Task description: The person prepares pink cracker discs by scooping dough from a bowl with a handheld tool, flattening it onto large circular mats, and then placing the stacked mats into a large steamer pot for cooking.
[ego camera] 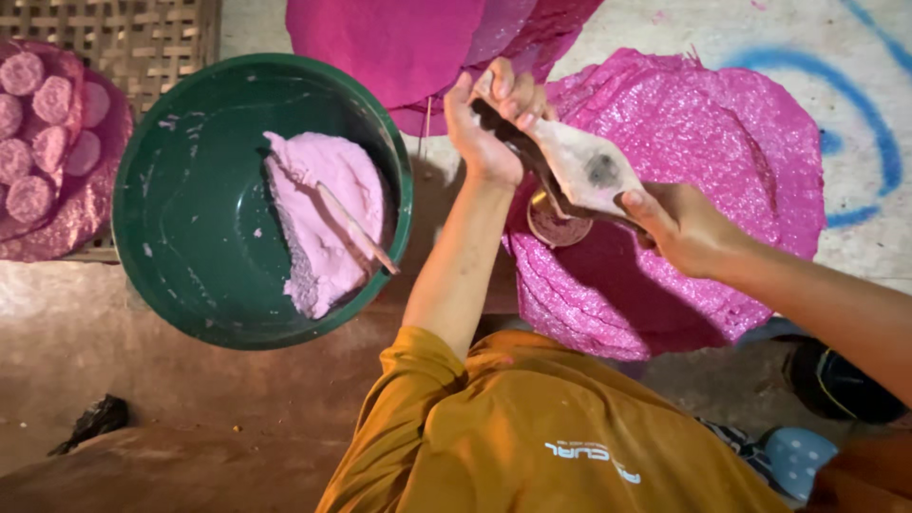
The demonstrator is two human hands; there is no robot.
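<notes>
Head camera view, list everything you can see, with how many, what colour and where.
round green plastic basin: one, dark green, left of centre
pink dough lump: one, pale pink, inside the basin
thin wooden stick: one, tan, lying on the dough
flat pink discs: several, pink, far left on a magenta sheet
glittery magenta sheets: several, magenta, under and behind the hands
grey cloth funnel: one, grey-white, held between both hands
left hand: one, gripping the funnel's upper end
right hand: one, gripping its lower end
</notes>
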